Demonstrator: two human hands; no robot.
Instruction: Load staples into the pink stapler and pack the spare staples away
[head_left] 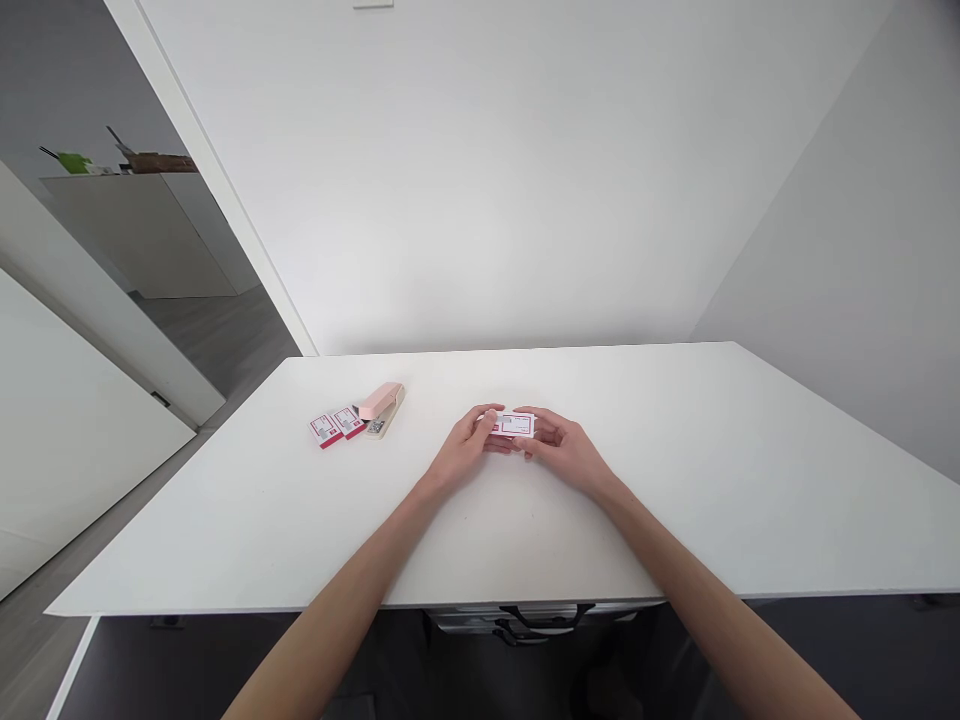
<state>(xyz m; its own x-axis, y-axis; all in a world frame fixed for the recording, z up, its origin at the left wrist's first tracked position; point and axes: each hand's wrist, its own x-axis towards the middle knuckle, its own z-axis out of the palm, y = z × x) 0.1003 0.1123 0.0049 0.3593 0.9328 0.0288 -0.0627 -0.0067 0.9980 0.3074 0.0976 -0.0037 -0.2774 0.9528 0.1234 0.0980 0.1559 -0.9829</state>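
Both my hands meet over the middle of the white table [675, 480]. Between them they hold a small white box with red print [514, 426], just above the tabletop. My left hand [466, 446] pinches its left end with closed fingers. My right hand [564, 447] grips its right end, fingers curled round it. To the left lies a pink stapler [382, 407], with two more small red-and-white boxes [335, 426] side by side next to it.
A white wall stands behind the table. On the left an open doorway shows a grey floor and a white cabinet [142, 235] with items on top. A dark case with a handle [525, 620] sits under the table's near edge.
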